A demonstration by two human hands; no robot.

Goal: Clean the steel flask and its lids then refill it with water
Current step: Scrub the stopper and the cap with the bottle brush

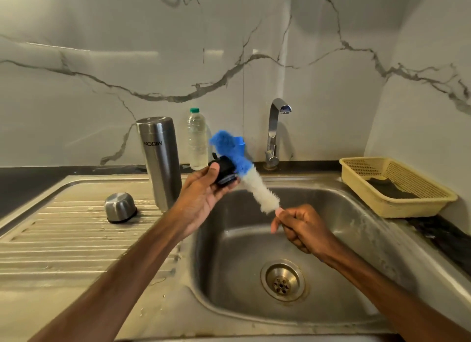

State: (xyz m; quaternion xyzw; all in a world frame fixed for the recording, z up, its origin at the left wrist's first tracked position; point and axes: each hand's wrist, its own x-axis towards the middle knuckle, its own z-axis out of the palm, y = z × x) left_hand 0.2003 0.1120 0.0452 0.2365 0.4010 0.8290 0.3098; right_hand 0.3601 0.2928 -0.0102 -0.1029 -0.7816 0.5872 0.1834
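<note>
- The left hand [204,191] holds the black inner lid [224,172] above the rim of the sink [356,214], at eleven o'clock from the drain [282,280]. Its thumb and fingers are curled round the lid.
- The right hand [303,229], at twelve o'clock from the drain, has its fingers clamped on the handle of the bottle brush [257,191]. The blue-and-white bristles lie against the lid.
- The steel flask [159,158] stands on the drainboard at ten o'clock.
- The steel cup lid [120,207] sits mouth-down at the flask's seven o'clock.
- A yellow basket [397,204] sits at two o'clock.
</note>
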